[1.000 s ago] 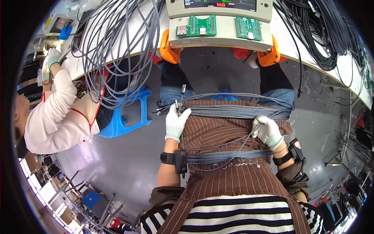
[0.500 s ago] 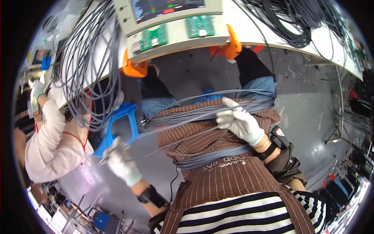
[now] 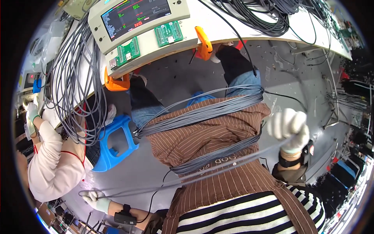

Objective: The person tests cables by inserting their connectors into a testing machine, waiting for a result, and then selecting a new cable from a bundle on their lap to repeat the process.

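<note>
A grey cable point(image 3: 218, 170) runs doubled and slightly blurred across my lap between my two gloved hands. My left hand point(image 3: 94, 199), low at the left, is closed on the cable near a bent loop. Out to the right, my right hand point(image 3: 289, 128) makes a fist around the other stretch, smeared a little by motion. Over my thighs lies a bundle of grey cables point(image 3: 206, 112) on the brown striped apron point(image 3: 194, 142). A second grey cable bundle point(image 3: 218, 156) lies nearer my waist, just beyond the stretched cable.
A beige tester with a screen point(image 3: 134, 17) and green circuit boards point(image 3: 168, 33) stands on the white table, with orange clamps point(image 3: 203, 43) at its edge. Grey cables point(image 3: 80, 78) hang off the left side; black cables point(image 3: 259, 17) lie far right. A co-worker point(image 3: 56, 167) sits left, beside a blue stool point(image 3: 117, 146).
My hands have spread apart: the left went down and left, the right moved outward to the right and closed. The cable is now drawn long between them. The view has turned slightly.
</note>
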`<state>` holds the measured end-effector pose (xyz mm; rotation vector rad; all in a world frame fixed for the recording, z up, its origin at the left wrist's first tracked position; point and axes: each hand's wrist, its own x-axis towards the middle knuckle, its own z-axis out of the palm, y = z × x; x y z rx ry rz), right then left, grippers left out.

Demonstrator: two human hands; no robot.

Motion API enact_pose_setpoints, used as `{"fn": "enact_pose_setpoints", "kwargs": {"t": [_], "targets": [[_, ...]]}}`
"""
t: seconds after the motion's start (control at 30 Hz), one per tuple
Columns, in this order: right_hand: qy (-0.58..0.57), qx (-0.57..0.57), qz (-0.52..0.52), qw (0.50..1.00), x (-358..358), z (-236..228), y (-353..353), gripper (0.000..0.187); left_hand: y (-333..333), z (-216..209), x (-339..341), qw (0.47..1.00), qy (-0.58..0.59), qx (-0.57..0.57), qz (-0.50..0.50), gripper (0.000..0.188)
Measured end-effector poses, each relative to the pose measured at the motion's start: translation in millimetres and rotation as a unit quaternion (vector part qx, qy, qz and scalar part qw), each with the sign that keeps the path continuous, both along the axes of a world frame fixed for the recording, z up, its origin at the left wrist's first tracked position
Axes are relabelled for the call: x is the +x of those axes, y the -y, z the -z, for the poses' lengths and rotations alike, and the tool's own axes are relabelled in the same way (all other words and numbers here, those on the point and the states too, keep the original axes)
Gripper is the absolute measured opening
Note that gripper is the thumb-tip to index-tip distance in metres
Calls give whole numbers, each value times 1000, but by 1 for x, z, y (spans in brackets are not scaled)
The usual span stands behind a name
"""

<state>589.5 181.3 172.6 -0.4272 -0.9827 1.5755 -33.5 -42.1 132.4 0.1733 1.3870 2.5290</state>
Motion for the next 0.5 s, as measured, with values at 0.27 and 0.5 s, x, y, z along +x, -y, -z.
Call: {"fn": "enact_pose_setpoints", "kwargs": {"t": [0.27,0.5], "targets": [[30,-4,164,986,49,-22,2,28,-83,-29,81,987,-72,-143,11,22],[448,-406,54,795,93,106,-1,32,-110,-23,108,962,-117,-141,203,19]]}}
